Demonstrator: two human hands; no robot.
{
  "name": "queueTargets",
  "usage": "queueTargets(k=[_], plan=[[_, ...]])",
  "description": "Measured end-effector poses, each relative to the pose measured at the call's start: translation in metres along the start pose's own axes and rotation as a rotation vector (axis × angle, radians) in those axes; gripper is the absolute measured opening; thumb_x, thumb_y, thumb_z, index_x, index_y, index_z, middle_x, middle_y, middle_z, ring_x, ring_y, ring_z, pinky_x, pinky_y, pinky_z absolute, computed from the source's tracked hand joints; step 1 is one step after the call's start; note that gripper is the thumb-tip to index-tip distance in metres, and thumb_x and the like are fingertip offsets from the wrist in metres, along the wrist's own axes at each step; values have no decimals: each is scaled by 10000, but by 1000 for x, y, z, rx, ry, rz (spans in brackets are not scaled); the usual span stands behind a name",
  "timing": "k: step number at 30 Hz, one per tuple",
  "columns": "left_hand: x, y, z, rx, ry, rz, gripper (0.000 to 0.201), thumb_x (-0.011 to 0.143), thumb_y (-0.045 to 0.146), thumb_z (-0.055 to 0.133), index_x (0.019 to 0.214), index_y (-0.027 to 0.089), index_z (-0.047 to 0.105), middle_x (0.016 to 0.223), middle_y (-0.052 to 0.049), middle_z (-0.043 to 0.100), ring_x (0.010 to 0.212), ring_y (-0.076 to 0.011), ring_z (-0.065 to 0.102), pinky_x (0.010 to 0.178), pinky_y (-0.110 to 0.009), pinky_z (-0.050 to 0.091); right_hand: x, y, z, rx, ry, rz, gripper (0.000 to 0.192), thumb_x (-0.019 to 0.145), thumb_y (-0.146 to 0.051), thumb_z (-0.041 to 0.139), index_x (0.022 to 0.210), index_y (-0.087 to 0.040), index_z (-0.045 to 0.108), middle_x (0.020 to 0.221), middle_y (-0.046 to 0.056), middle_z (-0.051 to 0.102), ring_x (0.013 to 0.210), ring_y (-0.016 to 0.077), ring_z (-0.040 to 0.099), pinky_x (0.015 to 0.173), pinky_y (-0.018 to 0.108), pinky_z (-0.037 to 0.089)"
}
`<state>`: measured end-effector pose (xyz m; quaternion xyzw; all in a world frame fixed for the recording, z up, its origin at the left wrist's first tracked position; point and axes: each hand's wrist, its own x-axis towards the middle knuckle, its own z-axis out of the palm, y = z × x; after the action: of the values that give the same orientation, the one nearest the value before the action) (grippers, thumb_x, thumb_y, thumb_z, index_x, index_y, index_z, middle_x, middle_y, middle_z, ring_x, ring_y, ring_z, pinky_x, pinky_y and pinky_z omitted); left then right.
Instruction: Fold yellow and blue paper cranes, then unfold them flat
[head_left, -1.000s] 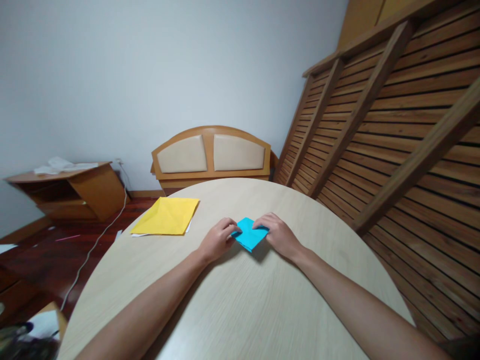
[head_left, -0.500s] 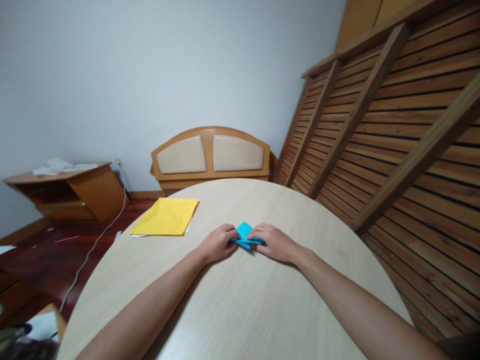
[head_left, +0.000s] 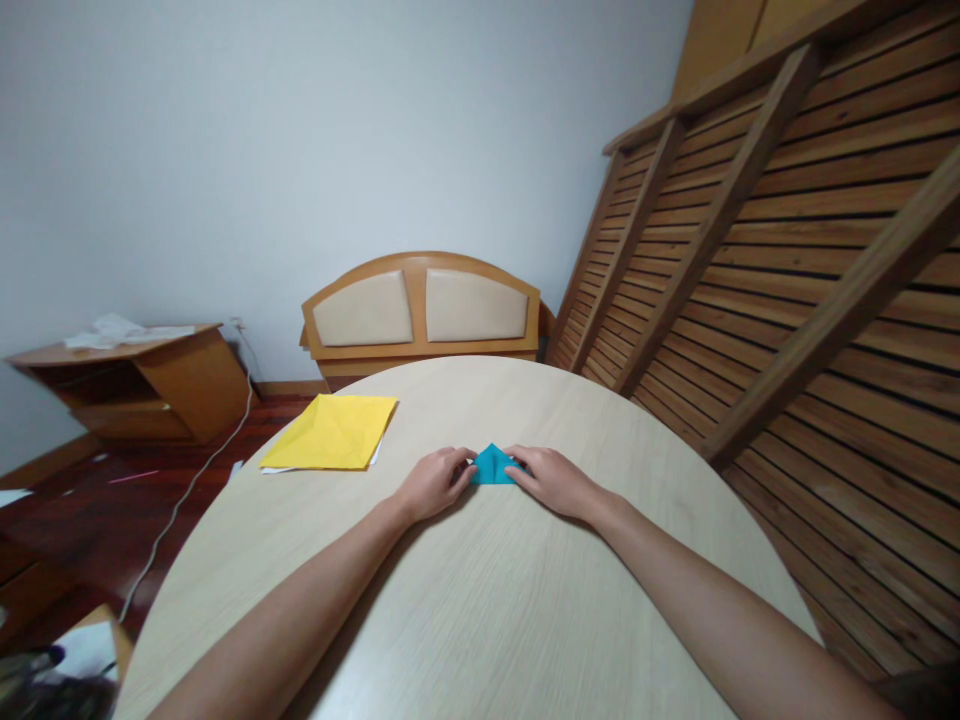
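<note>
A small piece of folded blue paper (head_left: 493,466) is held between both hands over the middle of the round table (head_left: 480,600). It has a peak at the far side and a straight edge toward me. My left hand (head_left: 439,482) pinches its left side, thumb in front and fingers behind. On the right side, my right hand (head_left: 551,480) grips the paper the same way, with the thumb on its near face. The fingers partly hide both side corners.
Yellow paper (head_left: 330,432) lies on white sheets at the table's left edge. Beyond the table stands a wooden headboard (head_left: 420,310). A slatted wooden frame (head_left: 750,280) leans along the right. At the left are a low cabinet (head_left: 180,385) and a cable (head_left: 176,510) on the floor.
The blue paper has gone from a partly opened shape with raised flaps to a flatter shape with a straight near edge. Both thumbs have shifted onto its near face.
</note>
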<state>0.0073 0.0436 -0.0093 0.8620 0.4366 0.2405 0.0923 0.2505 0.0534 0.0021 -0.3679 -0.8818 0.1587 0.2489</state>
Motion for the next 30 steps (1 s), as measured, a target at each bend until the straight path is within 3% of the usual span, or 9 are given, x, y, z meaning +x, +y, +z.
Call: queueTargets(k=[3,8,13,17,20,24,30], plan=[[1,-1,2,-20,25,-49,307,972,293,460,1240,182,560,886,-58,699,763,-185,642,710,-288,478,0,2,3,48,35,68,419,954,-244,530,1372,-233,521,1074,85,720,926,227,670,807,326,474],[1,-1,3,48,43,-97,380,957,298,497,1320,183,503,856,-47,690,755,-193,637,700,-290,475,0,4,6,34,55,-23,496,925,-183,541,1411,-270,491,1264,85,638,1125,226,613,969,374,464],[2,-1,2,164,14,-88,271,961,287,505,1196,203,609,801,-55,679,822,-228,641,731,-309,475,-1,3,5,-112,19,-94,323,942,-175,513,1219,-244,666,1307,102,578,1170,231,577,1005,378,459],[1,-1,2,202,18,-89,248,960,299,512,1157,219,637,826,-65,686,853,-234,646,748,-312,480,0,-2,6,-191,25,-111,264,923,-170,555,1117,-237,721,1349,111,574,1229,269,526,1039,451,417],[1,-1,3,212,18,-86,248,961,313,511,1147,223,647,830,-65,691,861,-233,644,757,-315,483,1,-7,9,-199,18,-119,274,930,-206,566,1168,-240,698,1323,108,614,1240,282,517,1034,480,408],[1,0,1,231,15,-50,242,969,325,495,1090,220,677,851,-73,705,856,-239,631,767,-330,491,1,-15,13,-171,31,-91,436,922,-253,586,1355,-211,572,1382,119,589,1277,282,512,1066,477,395],[1,4,-2,251,1,10,264,976,327,490,1076,223,711,943,-86,673,895,-228,615,801,-330,508,-1,-13,20,-115,-63,-115,492,953,-343,549,1421,-193,522,1463,113,528,1432,289,368,1174,494,284]])
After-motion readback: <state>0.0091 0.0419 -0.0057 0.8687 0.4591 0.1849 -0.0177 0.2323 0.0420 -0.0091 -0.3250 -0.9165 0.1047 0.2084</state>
